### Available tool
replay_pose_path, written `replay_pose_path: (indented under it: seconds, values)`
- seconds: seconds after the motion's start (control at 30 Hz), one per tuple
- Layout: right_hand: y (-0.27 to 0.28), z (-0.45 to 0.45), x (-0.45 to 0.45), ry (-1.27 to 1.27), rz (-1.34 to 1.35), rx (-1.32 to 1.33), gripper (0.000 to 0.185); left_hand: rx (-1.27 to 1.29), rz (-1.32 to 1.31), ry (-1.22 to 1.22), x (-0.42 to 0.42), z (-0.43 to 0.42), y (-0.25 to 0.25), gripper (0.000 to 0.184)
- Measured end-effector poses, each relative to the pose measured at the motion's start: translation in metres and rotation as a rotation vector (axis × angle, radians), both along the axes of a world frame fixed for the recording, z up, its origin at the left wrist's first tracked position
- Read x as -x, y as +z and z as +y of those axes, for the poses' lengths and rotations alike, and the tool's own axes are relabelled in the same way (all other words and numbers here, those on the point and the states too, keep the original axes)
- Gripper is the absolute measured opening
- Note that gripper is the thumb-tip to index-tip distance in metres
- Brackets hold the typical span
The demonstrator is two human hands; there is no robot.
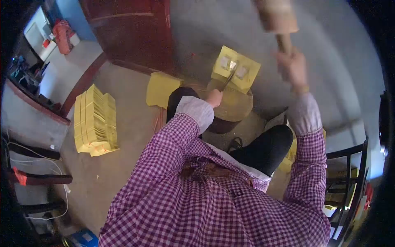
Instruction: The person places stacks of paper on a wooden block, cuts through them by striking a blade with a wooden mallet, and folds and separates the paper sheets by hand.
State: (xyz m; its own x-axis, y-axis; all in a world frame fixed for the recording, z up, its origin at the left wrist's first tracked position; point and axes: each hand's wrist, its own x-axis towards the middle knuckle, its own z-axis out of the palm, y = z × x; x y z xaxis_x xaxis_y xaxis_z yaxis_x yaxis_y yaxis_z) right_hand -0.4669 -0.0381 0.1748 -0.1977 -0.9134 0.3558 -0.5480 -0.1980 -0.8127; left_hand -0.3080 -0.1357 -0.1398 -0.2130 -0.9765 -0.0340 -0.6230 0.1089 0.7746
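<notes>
Raised at the upper right, my right hand (294, 70) is closed round the handle of a wooden mallet (279, 18), whose head is smeared by motion. My left hand (214, 98) is closed on a thin metal chisel or punch (228, 81). The tool slants up and its far end meets a stack of yellow paper (249, 68). Pale rectangular marks show on the top sheet. Under the stack stands a round wooden block (234, 106), between the knees. The mallet is well above the stack, apart from the metal tool.
Bundles of yellow paper (88, 121) tied with string stand on the floor at left. Another yellow pile (162, 89) lies near the dark red door (131, 33). A dark chair (349, 181) is at right, with chair parts and white cable (61, 181) at left.
</notes>
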Motion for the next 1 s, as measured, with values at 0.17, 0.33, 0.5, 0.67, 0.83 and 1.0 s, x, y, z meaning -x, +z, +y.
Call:
replay_pose_path:
  seconds: [0.17, 0.33, 0.5, 0.67, 0.83, 1.0]
  values:
    - [-0.148, -0.065, 0.009, -0.007, -0.241, 0.253, 0.038, -0.040, -0.023, 0.021, 0.001, 0.000, -0.004, 0.038]
    - [-0.243, -0.026, 0.038, -0.069, 0.454, -0.512, 0.046, -0.004, -0.141, -0.126, -0.010, -0.007, -0.018, 0.036]
    - [-0.150, -0.068, 0.099, 0.220, 1.287, 0.509, 0.016, -0.174, 0.012, -0.049, -0.004, -0.003, 0.001, 0.036]
    - [-0.071, -0.039, 0.011, 0.025, -0.353, 0.027, 0.014, 0.121, -0.160, -0.174, -0.003, 0.001, -0.025, 0.038]
    - [-0.298, -0.028, 0.052, -0.067, 0.541, -0.021, 0.020, -0.019, -0.083, -0.013, 0.001, -0.002, -0.024, 0.039]
    - [-0.179, -0.008, 0.014, 0.138, -0.044, -0.617, 0.022, 0.243, -0.205, -0.158, 0.015, -0.029, -0.066, 0.042]
